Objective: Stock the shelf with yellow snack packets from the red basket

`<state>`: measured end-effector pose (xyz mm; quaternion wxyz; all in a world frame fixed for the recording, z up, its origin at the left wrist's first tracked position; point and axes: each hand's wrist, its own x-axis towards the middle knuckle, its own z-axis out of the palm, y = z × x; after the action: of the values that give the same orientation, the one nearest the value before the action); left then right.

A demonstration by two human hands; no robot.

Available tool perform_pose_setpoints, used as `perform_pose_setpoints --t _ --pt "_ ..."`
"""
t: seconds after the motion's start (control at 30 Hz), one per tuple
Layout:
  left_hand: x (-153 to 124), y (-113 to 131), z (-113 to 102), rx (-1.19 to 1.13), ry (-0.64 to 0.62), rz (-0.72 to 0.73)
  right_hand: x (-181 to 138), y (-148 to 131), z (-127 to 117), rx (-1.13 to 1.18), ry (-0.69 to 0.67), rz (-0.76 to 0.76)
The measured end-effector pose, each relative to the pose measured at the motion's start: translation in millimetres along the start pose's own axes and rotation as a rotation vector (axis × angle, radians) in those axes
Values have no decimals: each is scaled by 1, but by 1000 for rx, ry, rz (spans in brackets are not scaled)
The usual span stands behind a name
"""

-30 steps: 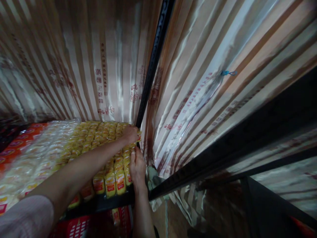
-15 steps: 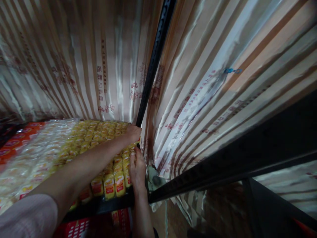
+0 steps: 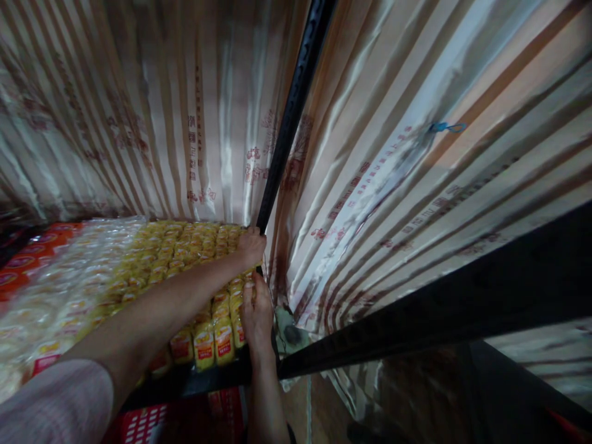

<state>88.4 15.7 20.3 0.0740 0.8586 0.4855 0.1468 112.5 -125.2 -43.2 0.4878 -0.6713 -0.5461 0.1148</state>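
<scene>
Rows of small yellow wrapped packets (image 3: 182, 246) with red and white labels fill the right end of a black shelf (image 3: 194, 379). My left hand (image 3: 252, 248) reaches across them to the far right corner, beside the black upright post (image 3: 289, 123). Its fingers are curled down, and what they grip is hidden beneath the hand. Nearer to me, my right hand (image 3: 257, 311) lies along the right edge of the packets. Its fingers point away from me, stretched out and touching the end row, the thumb a little apart.
Clear-wrapped white packets (image 3: 78, 280) and orange packs (image 3: 39, 253) lie to the left. Pleated, printed curtains (image 3: 222, 123) hang behind and to the right, one with a blue tie (image 3: 446, 127). A dark beam (image 3: 416, 308) crosses at right. Below the shelf is a red basket (image 3: 143, 424).
My view has shifted slightly, so the curtains sit a little further right. Both hands stay at nearly the same spots by the corner post.
</scene>
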Motion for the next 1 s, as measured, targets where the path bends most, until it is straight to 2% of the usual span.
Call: perform_pose_setpoints --t 0.13,0.37,0.53,0.63,0.73,0.8,0.87,0.93,1.0 --pt "2 -1 1 161 -39 70 0 -1 -1 -10 -8 4" --pt "1 1 6 176 -23 39 2 2 -2 -5 -62 29" --pt "-11 6 -11 141 -13 20 3 1 -5 -18 -85 38" --pt "-28 13 -27 57 71 14 3 -7 -13 -37 -37 -35" --pt "-65 23 -44 -134 239 22 -9 -20 -24 -22 56 -130" --pt "-103 28 -54 -291 309 77 -30 -30 -32 28 125 -129" --pt "-153 30 -59 -450 313 130 -63 -37 -39 121 157 -70" --pt "-209 27 -55 -591 328 128 -105 -39 -44 211 199 62" --pt "-267 21 -42 -698 234 34 -149 -36 -44 230 88 142"
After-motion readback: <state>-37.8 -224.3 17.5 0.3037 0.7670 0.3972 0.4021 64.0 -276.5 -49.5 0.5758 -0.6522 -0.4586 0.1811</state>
